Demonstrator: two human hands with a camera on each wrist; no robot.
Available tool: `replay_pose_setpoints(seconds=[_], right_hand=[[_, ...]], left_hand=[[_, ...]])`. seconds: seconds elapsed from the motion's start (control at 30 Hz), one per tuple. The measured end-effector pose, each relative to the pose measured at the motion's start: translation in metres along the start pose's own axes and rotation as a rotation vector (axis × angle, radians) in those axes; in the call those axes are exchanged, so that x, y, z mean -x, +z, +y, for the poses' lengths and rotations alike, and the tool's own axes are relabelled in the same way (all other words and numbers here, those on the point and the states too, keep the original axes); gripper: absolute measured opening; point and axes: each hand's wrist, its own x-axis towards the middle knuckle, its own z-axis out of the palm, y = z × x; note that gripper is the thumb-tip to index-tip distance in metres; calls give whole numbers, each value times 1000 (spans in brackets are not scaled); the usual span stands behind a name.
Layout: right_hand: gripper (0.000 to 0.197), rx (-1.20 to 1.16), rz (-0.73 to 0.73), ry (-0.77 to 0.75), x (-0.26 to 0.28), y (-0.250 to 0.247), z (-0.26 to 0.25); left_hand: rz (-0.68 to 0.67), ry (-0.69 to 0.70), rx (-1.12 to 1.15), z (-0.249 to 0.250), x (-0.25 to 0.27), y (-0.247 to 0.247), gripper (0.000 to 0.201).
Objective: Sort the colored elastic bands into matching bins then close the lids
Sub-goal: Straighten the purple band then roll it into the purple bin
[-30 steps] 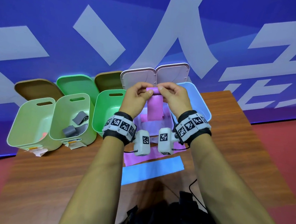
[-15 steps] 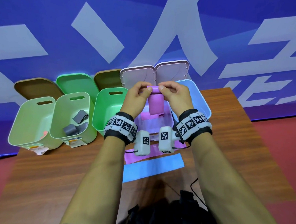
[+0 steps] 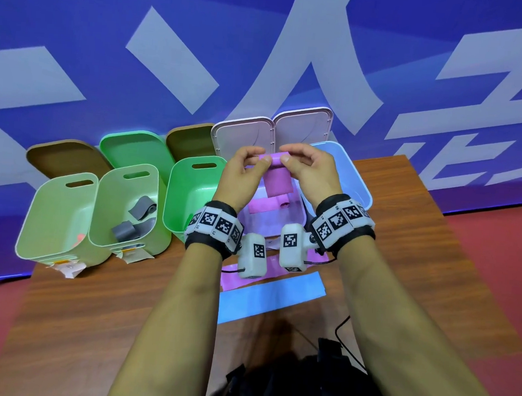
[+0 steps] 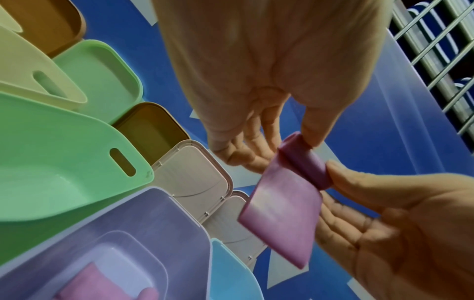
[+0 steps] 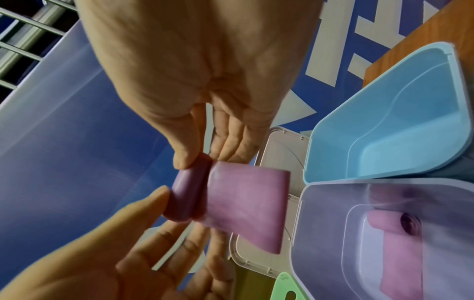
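Observation:
Both hands hold a pink elastic band (image 3: 278, 182) above the open lilac bin (image 3: 261, 225). My left hand (image 3: 257, 160) and right hand (image 3: 290, 158) pinch the rolled top end from either side, and the loose tail hangs down. The wrist views show the roll (image 4: 305, 168) (image 5: 189, 194) between thumbs and fingertips. Another rolled pink band (image 5: 389, 225) lies inside the lilac bin. A flat blue band (image 3: 271, 294) and a flat pink band (image 3: 232, 281) lie on the table under my wrists. The light blue bin (image 3: 355, 179) stands open at the right.
Three green bins (image 3: 57, 214) stand in a row at the left, the second holding grey bands (image 3: 141, 209). All lids (image 3: 242, 134) lean open behind the bins against the blue wall. A black bag (image 3: 286, 385) sits at the table's near edge.
The roll has grown and the hanging pink tail has become shorter. Both hands stay above the lilac bin.

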Motion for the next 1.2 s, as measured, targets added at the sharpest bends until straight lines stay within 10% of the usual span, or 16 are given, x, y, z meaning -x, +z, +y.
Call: replay_pose_setpoints(seconds=[1.2], right_hand=[[30, 70, -11, 27, -2, -6, 3]], left_hand=[[-51, -55, 56, 1, 3, 9, 7]])
